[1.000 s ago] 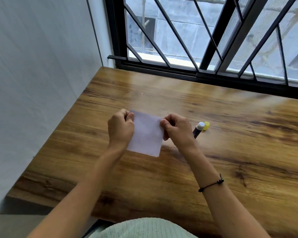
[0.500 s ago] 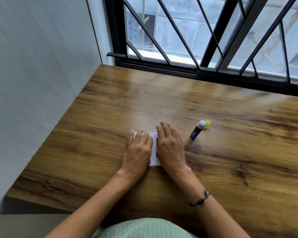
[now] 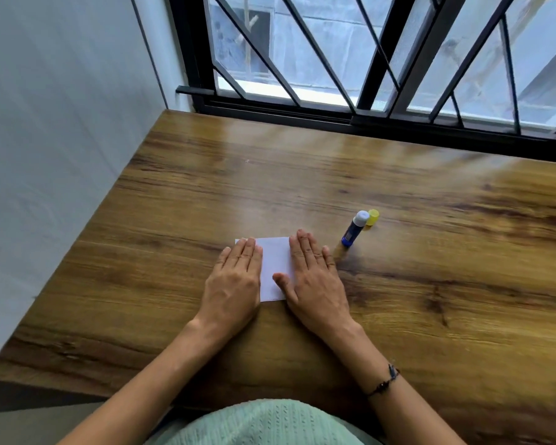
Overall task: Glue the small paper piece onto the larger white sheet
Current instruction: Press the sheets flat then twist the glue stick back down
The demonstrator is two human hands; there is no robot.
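Both hands press flat on the white paper (image 3: 275, 268) lying on the table (image 3: 430, 300), left hand (image 3: 235, 281) and right hand (image 3: 315, 281) with fingers straight. A glue stick (image 3: 353, 229) stands just right, beside its yellow cap (image 3: 373, 216).

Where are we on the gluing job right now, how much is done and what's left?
Looks done: the glue stick lies on the table with its yellow cap off beside it, so glue has probably been applied. In hand: the left hand and right hand press flat on the white paper. I can't tell the small piece from the sheet. Left: lift the hands, check the bond, recap the glue.
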